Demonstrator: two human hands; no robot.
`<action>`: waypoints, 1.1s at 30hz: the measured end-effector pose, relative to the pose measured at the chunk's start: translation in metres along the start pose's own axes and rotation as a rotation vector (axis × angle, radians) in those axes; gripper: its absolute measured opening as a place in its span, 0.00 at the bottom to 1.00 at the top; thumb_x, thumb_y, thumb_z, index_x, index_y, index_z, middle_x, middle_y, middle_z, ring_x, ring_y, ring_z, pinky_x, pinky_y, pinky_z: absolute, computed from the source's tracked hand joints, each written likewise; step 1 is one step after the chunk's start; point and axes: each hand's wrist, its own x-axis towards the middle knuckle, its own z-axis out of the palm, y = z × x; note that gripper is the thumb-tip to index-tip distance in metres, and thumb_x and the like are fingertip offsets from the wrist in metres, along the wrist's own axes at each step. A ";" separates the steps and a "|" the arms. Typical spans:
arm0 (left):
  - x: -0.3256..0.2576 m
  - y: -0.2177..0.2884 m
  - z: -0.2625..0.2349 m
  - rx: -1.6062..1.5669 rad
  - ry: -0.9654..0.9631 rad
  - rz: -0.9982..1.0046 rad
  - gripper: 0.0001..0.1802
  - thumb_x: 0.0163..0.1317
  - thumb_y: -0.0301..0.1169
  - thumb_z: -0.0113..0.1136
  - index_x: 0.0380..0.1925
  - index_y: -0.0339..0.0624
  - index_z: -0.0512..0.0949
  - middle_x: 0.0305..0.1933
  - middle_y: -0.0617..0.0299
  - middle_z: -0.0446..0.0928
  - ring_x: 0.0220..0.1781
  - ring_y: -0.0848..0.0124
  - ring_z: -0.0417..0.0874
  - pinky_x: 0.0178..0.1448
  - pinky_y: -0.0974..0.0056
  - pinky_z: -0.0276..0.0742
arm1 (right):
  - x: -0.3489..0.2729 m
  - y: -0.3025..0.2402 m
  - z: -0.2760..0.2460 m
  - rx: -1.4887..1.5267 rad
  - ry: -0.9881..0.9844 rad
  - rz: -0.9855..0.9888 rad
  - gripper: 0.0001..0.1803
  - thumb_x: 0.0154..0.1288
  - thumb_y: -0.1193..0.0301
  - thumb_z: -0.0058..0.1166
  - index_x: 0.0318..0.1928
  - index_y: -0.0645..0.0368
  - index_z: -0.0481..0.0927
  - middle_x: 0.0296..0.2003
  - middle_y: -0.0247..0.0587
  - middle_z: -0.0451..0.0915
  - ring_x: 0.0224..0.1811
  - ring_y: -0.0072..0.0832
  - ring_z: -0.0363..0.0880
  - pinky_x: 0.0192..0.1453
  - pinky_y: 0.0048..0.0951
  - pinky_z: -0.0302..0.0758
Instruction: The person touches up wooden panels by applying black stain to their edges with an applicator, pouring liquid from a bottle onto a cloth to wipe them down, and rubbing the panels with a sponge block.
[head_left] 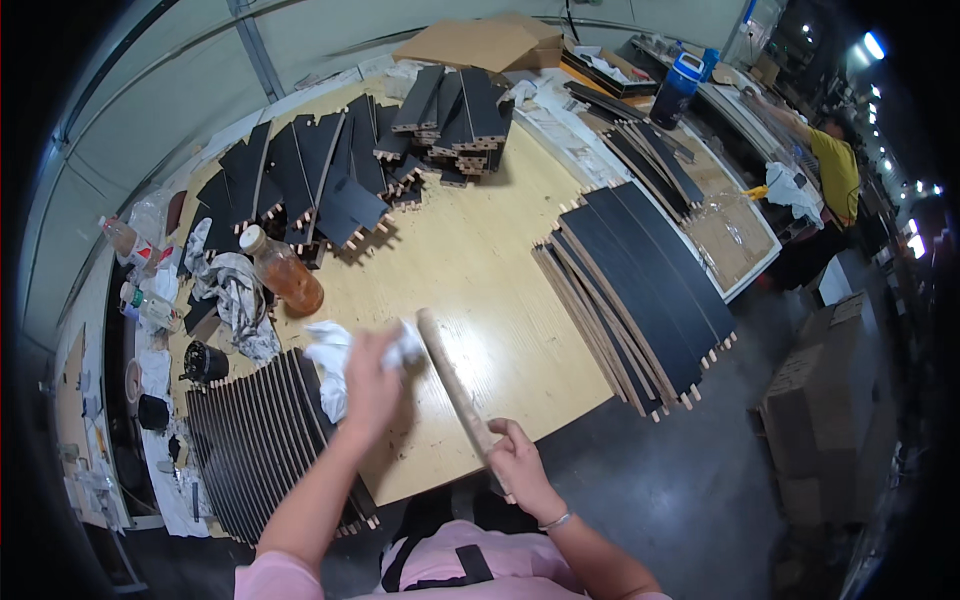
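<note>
In my right hand (520,462), a narrow wooden slat (452,380) is gripped near its near end, seen edge-on with its pale brown side up. Its far end points away over the table. My left hand (370,382), slightly smeared by motion, is closed on a crumpled white cloth (329,350), just left of the slat. Some white cloth also shows between that hand and the slat's far end. Close to my left forearm stands a row of dark slats (265,445) on edge, with wooden dowels at their ends.
Dark dowelled panels (650,275) lie stacked along the table's (480,290) right side. More dark slats (300,170) are piled at the back. An amber bottle (288,275) and a stained rag (240,300) sit at left. Another person (838,170) stands far right, near cardboard boxes (825,390).
</note>
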 end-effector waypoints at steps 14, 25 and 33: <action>-0.118 0.031 0.063 -0.088 -0.305 0.207 0.30 0.58 0.14 0.61 0.60 0.45 0.91 0.42 0.48 0.75 0.42 0.49 0.81 0.48 0.49 0.80 | -0.045 0.047 -0.032 1.188 -0.353 0.404 0.28 0.80 0.57 0.33 0.68 0.58 0.74 0.46 0.55 0.87 0.41 0.43 0.88 0.41 0.47 0.88; -0.167 0.105 0.061 -0.096 -0.375 0.470 0.25 0.54 0.22 0.72 0.56 0.45 0.93 0.40 0.55 0.81 0.43 0.53 0.84 0.43 0.48 0.77 | -0.036 0.058 -0.048 1.238 -0.224 0.393 0.27 0.85 0.57 0.32 0.64 0.59 0.80 0.50 0.54 0.89 0.45 0.43 0.92 0.42 0.47 0.92; -0.134 0.120 0.049 -0.120 -0.457 0.448 0.26 0.55 0.21 0.68 0.56 0.49 0.93 0.43 0.57 0.81 0.44 0.54 0.83 0.48 0.50 0.75 | -0.035 0.042 -0.053 1.181 -0.416 0.436 0.28 0.87 0.53 0.34 0.60 0.61 0.83 0.44 0.51 0.90 0.39 0.40 0.92 0.40 0.48 0.91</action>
